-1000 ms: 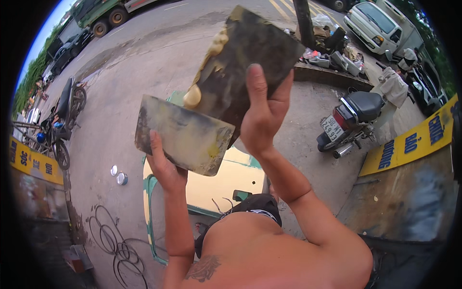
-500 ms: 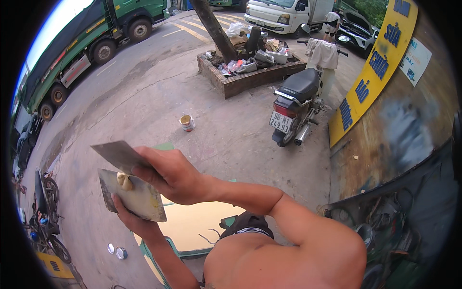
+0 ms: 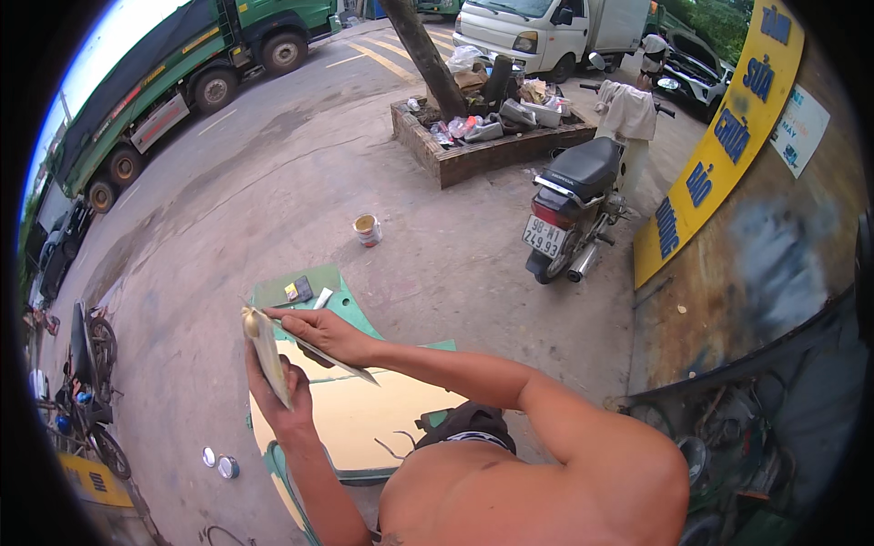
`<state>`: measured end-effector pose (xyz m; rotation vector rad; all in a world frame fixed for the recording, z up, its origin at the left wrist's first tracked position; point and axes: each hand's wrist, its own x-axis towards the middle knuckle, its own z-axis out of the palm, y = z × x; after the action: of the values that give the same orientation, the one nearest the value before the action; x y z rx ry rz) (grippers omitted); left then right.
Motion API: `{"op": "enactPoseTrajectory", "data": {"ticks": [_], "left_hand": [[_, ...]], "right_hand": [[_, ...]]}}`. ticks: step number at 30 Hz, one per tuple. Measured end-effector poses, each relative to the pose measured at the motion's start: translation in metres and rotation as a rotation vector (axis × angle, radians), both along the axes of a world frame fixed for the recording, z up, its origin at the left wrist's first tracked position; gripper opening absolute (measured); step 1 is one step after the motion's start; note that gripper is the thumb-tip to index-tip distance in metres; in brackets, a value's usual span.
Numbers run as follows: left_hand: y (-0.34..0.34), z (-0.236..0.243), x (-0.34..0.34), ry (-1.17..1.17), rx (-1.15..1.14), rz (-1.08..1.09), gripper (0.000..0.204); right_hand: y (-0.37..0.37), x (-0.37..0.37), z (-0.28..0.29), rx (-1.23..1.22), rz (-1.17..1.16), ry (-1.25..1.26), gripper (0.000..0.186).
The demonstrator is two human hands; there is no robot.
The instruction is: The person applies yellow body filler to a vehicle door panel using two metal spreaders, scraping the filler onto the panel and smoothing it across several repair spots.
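My left hand (image 3: 293,406) grips a flat plate (image 3: 270,360), now tilted nearly edge-on, with a lump of cream putty (image 3: 250,322) at its far end. Closed around a thin flat scraper (image 3: 339,362), my right hand (image 3: 330,335) is close beside the plate, and the far ends of the two tools meet near the putty. Below both hands lies a green vehicle door panel (image 3: 353,308) with a broad cream-coloured area (image 3: 382,405). On its far end are a small black and yellow box (image 3: 298,289) and a white tube (image 3: 323,298).
An open can (image 3: 367,230) stands on the concrete beyond the panel. Two small round tins (image 3: 227,467) lie at the left. A parked motorbike (image 3: 574,205) and a brick-edged planter (image 3: 492,162) are farther off, with a yellow sign (image 3: 719,155) at the right.
The plate has turned from face-up to nearly edge-on. My right hand has lowered, and its scraper has swung round toward me. The box and tube have come into sight.
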<state>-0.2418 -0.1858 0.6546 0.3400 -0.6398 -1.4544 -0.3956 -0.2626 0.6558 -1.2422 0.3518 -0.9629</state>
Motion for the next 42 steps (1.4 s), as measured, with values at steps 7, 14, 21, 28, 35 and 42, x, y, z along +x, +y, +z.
{"op": "enactPoseTrajectory", "data": {"ticks": [7, 14, 21, 28, 35, 42], "left_hand": [[0.003, 0.032, -0.051, -0.057, 0.444, 0.165, 0.041], [0.011, -0.004, 0.057, 0.039, 0.35, 0.517, 0.046], [0.046, 0.032, 0.001, 0.022, 0.113, 0.591, 0.044], [0.048, 0.051, 0.019, -0.088, 0.152, 0.821, 0.04], [0.043, 0.042, 0.005, 0.156, 0.286, 0.179, 0.043], [0.001, -0.012, -0.003, 0.277, 0.069, 0.058, 0.032]], "right_hand": [[-0.006, 0.04, -0.026, 0.835, 0.24, -0.378, 0.022], [0.006, 0.015, 0.04, 0.214, -0.295, -0.089, 0.051], [0.001, 0.007, 0.09, 0.119, -0.165, -0.55, 0.032], [0.031, -0.002, 0.025, 0.035, 0.292, -0.209, 0.034], [-0.033, 0.012, 0.033, 0.171, -0.198, -0.208, 0.052], [0.013, 0.017, -0.023, -0.033, -0.059, 0.005, 0.051]]}}
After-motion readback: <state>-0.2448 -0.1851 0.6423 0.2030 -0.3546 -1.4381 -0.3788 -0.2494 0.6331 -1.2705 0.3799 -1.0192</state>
